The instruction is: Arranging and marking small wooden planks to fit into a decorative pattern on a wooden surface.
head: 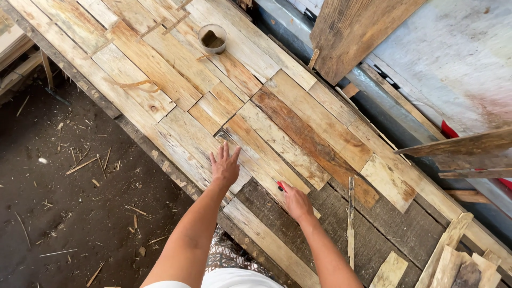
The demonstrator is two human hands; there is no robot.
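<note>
- The left hand (224, 167) lies palm down on a pale plank (250, 160) of the patchwork wooden panel (160, 69), fingers straight and spread a little apart, gripping nothing
- The right hand (296, 202) is curled closed around a small red-tipped tool (280, 186), perhaps a marker or pencil; only the red end shows beyond the knuckles, so its kind is hard to tell
- That red tip touches, or sits just above, the same pale plank near its lower end, where the light board meets the darker grey boards (373, 224) beneath
- The two hands are near each other, the left one higher up the plank and the right one lower and to the right
- A reddish-brown plank (314, 144) runs diagonally just beside the pale ones, right of both hands
- A thin splintered strip of wood (350, 224) stands out on the dark boards, right of the right forearm
- A small round tin (213, 38) with dark contents sits on the panel well away from the hands, near the top edge
- Loose offcuts (453, 261) are stacked at the lower right corner
- A broad weathered board (352, 32) leans at the upper right against a pale wall
- The dirt floor (64, 202) to the left is strewn with wood chips and slivers
</note>
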